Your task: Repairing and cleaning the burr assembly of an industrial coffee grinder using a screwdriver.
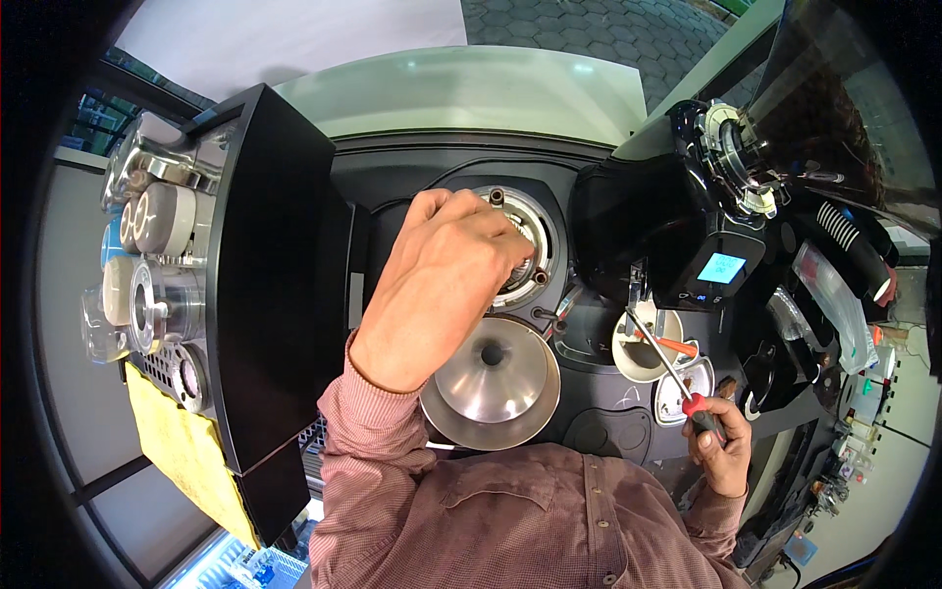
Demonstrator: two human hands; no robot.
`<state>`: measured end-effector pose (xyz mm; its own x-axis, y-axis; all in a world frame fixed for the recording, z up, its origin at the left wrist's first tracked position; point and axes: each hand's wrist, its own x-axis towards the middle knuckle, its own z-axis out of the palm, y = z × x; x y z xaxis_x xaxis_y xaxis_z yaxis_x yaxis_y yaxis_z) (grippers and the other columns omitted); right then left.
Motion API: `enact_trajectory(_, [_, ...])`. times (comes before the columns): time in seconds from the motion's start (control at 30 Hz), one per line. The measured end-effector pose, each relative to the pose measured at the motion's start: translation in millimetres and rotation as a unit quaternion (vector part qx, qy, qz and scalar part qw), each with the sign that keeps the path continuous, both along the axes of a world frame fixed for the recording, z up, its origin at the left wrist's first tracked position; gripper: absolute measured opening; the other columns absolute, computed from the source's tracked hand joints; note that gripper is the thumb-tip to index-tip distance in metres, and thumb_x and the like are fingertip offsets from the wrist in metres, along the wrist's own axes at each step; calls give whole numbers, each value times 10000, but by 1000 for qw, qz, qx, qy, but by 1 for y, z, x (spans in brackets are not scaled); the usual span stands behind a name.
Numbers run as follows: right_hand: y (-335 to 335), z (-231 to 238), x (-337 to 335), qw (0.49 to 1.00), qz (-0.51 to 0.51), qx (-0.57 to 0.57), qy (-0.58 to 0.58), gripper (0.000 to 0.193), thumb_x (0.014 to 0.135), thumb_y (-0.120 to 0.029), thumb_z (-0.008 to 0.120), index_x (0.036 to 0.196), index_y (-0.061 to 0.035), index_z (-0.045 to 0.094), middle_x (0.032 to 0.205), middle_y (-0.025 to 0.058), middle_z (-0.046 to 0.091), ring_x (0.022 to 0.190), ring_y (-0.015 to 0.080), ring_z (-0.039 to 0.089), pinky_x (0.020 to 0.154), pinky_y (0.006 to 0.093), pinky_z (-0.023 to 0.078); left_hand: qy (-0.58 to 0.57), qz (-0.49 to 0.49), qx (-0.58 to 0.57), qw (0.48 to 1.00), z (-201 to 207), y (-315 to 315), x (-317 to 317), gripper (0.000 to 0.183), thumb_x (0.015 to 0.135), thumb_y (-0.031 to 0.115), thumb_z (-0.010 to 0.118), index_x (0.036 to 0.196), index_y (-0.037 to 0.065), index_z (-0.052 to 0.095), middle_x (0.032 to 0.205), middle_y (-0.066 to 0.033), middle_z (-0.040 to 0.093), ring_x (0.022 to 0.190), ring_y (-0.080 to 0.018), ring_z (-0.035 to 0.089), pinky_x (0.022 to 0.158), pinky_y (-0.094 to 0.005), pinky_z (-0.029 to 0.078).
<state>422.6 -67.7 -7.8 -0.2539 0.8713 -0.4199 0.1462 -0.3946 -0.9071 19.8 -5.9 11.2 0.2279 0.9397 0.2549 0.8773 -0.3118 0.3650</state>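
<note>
My left hand is curled over the open top of a grinder, its fingers bent down at the round metal burr housing. The fingertips are hidden behind the hand, so what they pinch cannot be seen. In my right hand, lower right, is a screwdriver with a red and black handle. Its metal shaft slants up and left, passing over a white bowl that holds an orange-handled tool. Just below my left wrist lies a shiny metal funnel-shaped bowl.
At left stands a tall black machine topped with cups, a yellow cloth hanging off it. A second black grinder with a lit screen is at right. Near my right hand is a small pale dish with dark bits; farther right, a plastic bag.
</note>
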Motion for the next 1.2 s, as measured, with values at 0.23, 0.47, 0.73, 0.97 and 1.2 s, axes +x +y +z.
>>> enact_trajectory(0.23, [32, 42, -27, 966, 32, 212, -144, 489, 797, -217, 864, 1170, 46, 689, 1012, 123, 729, 884, 168, 692, 799, 285, 530, 10, 3, -11, 1000, -2, -1, -1, 123, 841, 70, 743, 962, 49, 759, 944, -64, 730, 965, -261, 648, 963, -392, 449])
enact_trajectory(0.47, [81, 123, -82, 807, 239, 450, -299, 371, 736, -46, 833, 1086, 28, 738, 987, 181, 739, 858, 282, 736, 741, 338, 567, 7, -3, 7, 1000, -9, -5, -5, 151, 845, 68, 742, 994, 50, 754, 966, -74, 721, 989, -278, 647, 964, -405, 471])
enact_trajectory(0.73, [108, 171, -129, 737, 351, 466, -342, 405, 708, 5, 820, 1104, 23, 739, 1014, 165, 728, 847, 279, 725, 718, 324, 571, -135, 32, 18, 990, -3, -9, -12, 230, 837, 37, 756, 1067, 34, 742, 1277, -136, 641, 1174, -339, 600, 1014, -451, 482])
enact_trajectory(0.97, [124, 176, -169, 675, 435, 479, -355, 402, 711, 38, 809, 1105, 2, 735, 981, 163, 720, 804, 313, 721, 673, 356, 566, -117, 4, 6, 993, -16, -4, -22, 255, 801, 62, 791, 1055, 57, 787, 1493, -234, 528, 1413, -422, 460, 1162, -460, 411])
enact_trajectory(1.2, [128, 172, -184, 645, 443, 485, -390, 397, 710, 29, 805, 1097, -33, 741, 934, 135, 706, 768, 308, 701, 646, 371, 553, -155, 7, -17, 988, -20, 0, -18, 210, 799, 61, 785, 1010, 58, 782, 1500, -236, 522, 1424, -428, 449, 1173, -467, 401])
